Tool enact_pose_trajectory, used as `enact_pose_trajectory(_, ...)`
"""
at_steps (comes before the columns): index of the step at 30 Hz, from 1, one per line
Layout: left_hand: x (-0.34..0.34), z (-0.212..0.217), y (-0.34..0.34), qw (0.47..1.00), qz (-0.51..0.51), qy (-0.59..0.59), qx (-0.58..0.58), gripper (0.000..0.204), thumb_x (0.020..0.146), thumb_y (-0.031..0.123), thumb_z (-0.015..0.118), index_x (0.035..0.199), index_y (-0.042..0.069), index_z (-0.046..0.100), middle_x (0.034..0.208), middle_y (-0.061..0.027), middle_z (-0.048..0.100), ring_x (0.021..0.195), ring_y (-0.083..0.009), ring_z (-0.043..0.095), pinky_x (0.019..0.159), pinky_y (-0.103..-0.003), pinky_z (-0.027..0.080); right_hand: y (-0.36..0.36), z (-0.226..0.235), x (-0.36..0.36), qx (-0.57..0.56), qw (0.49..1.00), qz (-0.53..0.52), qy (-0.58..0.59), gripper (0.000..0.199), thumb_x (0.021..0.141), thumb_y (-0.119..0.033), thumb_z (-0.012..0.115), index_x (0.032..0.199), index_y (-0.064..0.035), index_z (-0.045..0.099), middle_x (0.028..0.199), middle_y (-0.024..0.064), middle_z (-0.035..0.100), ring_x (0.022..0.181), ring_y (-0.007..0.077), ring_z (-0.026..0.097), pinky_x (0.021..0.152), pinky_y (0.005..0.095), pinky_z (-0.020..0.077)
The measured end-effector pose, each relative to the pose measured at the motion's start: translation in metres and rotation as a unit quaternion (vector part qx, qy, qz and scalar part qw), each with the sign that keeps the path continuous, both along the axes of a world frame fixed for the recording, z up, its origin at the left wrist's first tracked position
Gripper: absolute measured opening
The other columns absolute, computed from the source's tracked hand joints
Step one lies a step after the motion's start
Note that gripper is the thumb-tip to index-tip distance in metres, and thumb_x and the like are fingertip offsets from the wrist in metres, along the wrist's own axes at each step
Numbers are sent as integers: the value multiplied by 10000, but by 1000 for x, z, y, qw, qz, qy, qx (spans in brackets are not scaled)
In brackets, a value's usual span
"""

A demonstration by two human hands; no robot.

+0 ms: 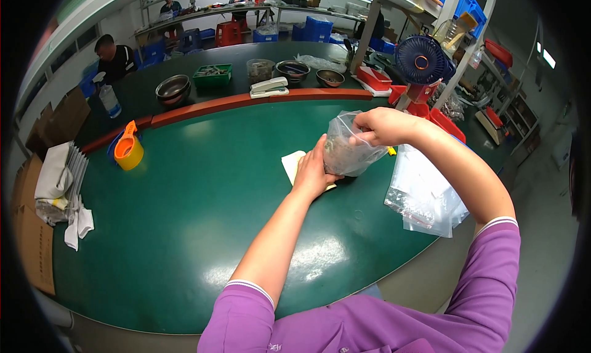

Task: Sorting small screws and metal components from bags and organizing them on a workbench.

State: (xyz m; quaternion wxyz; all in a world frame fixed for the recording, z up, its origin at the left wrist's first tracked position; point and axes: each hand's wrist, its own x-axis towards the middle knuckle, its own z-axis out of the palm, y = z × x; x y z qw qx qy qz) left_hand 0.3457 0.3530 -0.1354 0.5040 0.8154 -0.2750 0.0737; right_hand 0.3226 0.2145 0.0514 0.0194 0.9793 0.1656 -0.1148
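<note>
One clear plastic bag (346, 154) was right of centre over the green tabletop (184, 230), held at its near left side by the curled left hand (314, 172), while the right hand (383, 126) had its fingers bent in at the mouth, whether pinching anything I could not tell. The step in hand looked like working inside that opening, and the next move called, I judged, for steady left-hand support; one pale paper (292, 165) lay by that hand, one stapler (269, 89) sat farther off, and the flat bags (425, 180) at right overlapped beyond counting
</note>
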Motion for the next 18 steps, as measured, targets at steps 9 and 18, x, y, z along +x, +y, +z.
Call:
enact_pose_trajectory(9, 0, 1, -3, 999, 16, -4, 28, 1008, 526, 178, 794, 1332, 91, 195, 1171, -139, 480, 1106, -303, 435, 930, -389, 332, -3, -4, 3, -48, 997, 44, 47, 348, 682, -348, 662, 858, -57, 587, 719, 114, 599, 676, 253, 571, 623, 338, 442)
enact_pose_trajectory(18, 3, -1, 0, 999, 10, 23, 25, 1044, 489, 223, 808, 1331, 101, 203, 1158, -149, 493, 1089, -315, 451, 940, -381, 333, -1, 1, -16, 60, 998, 7, -20, 214, 726, -277, 585, 737, -65, 608, 648, 129, 569, 611, 272, 550, 576, 370, 428)
